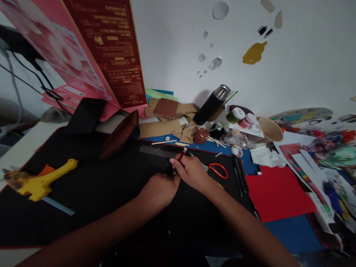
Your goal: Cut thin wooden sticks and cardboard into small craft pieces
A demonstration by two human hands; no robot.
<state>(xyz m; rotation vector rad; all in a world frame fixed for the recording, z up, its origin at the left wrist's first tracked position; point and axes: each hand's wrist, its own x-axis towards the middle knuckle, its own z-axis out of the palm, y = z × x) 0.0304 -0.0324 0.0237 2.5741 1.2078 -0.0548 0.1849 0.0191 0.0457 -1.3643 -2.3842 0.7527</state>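
My right hand (193, 170) is closed around a pencil (182, 154), dark red with a pale, shiny end that sticks up above the thumb. Pressed up against it, my left hand (160, 189) is closed too, and whatever its fingers hold is hidden. Just beyond the hands a ruler (155, 151) lies on the black mat (111, 193). Scissors with red handles (219, 170) are partly covered by my right hand and wrist. Left of the ruler stands a dark brown, boat-shaped piece (121, 135).
A yellow glue gun (47, 180) lies at left. Behind are cardboard scraps (160, 129), a black thermos (210, 107), and a brown paint jar (201, 135). On the right are a black utility knife (240, 174), red paper (278, 193) and a paper cup (269, 129).
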